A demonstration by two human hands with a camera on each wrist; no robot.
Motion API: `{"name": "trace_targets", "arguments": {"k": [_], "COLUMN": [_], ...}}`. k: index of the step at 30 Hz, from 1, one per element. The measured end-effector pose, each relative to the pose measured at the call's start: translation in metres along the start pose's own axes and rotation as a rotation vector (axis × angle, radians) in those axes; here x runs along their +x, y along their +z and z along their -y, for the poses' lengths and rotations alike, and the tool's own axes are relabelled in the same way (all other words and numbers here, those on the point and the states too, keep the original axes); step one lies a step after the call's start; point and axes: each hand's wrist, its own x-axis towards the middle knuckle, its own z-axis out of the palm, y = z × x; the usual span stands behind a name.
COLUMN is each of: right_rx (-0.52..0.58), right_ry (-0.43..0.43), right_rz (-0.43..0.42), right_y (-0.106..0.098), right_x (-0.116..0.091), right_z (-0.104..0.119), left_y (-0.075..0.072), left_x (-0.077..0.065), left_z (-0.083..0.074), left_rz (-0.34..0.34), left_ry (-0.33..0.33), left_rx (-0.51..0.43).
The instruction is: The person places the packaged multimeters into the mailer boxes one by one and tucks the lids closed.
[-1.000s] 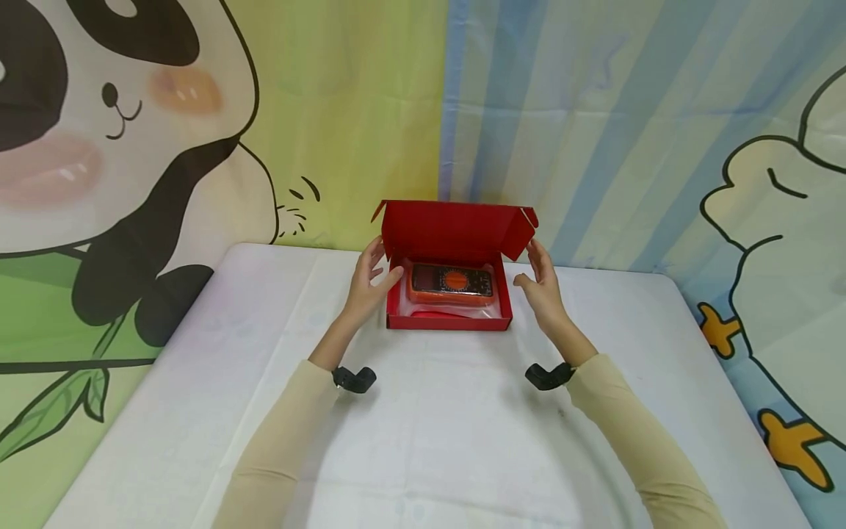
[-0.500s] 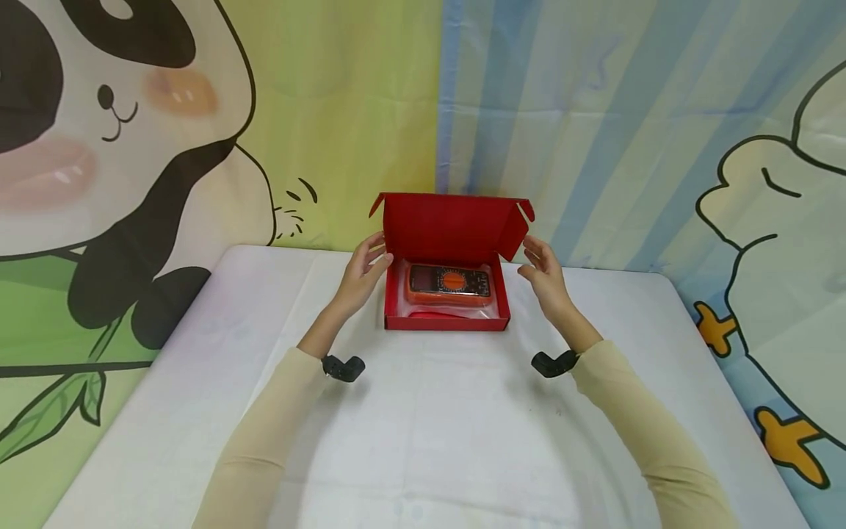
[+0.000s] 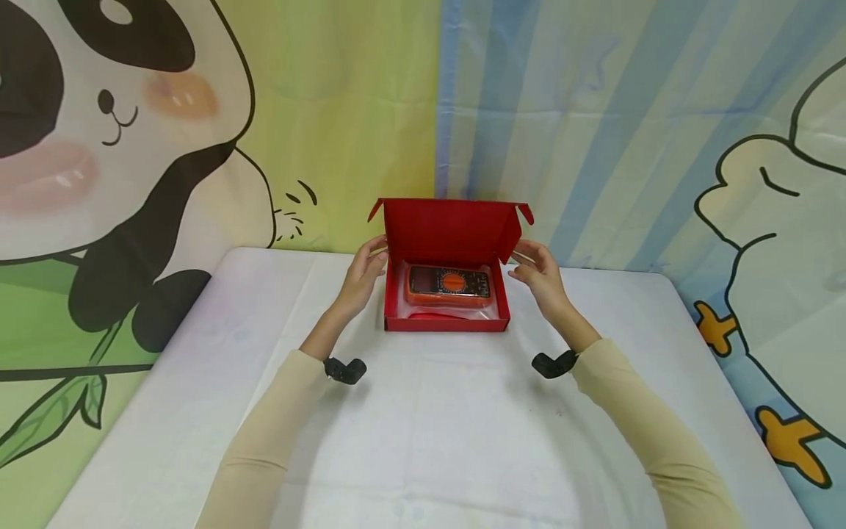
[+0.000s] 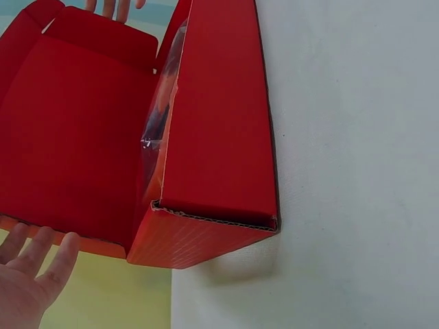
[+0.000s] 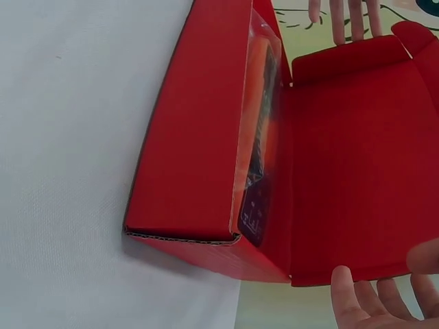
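A red cardboard box (image 3: pixel 446 324) stands on the table in the head view, its lid (image 3: pixel 449 224) raised at the back. Inside lies an orange multimeter (image 3: pixel 449 285) with a dark face and round dial, in a clear plastic bag (image 3: pixel 485 311). My left hand (image 3: pixel 360 278) is at the lid's left side, fingers extended along its side flap, as the left wrist view also shows. On the right, my right hand (image 3: pixel 543 283) has its loosely bent fingers against the outside of the right side flap (image 5: pixel 350 274). Its thumb (image 5: pixel 424 257) stands apart from the fingers.
A white cloth covers the table (image 3: pixel 423 426). Behind it hangs a printed curtain (image 3: pixel 370 125) with a panda and another cartoon figure. Each wrist carries a small black camera mount, one on the left wrist (image 3: pixel 345 370) and one on the right wrist (image 3: pixel 554 364).
My left hand has drawn back slightly from the box, its thumb now outside the left edge. My right fingers have moved inward to the lid's flap. The multimeter stays in the box.
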Motion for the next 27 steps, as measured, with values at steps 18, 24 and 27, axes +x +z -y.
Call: {"name": "trace_targets", "arguments": {"k": [18,24,27], "right_rx": [-0.018,-0.044,-0.074], "right_ry": [-0.005,0.004,0.011], "right_rz": [0.023,0.03,0.035], "right_y": [0.0004,-0.0003,-0.0011], "right_x": [0.0032,0.0036,0.0038], "right_z": [0.0036,0.0017,0.0016], "left_y": [-0.0008,-0.0022,-0.0023], "left_x": [0.0031,0.0034,0.003], "left_z": [0.0034,0.0036,0.0051], "left_rz": [0.013,0.02,0.019], "left_ry": [-0.01,-0.019,-0.022], "left_rx": [-0.018,-0.02,-0.033]}}
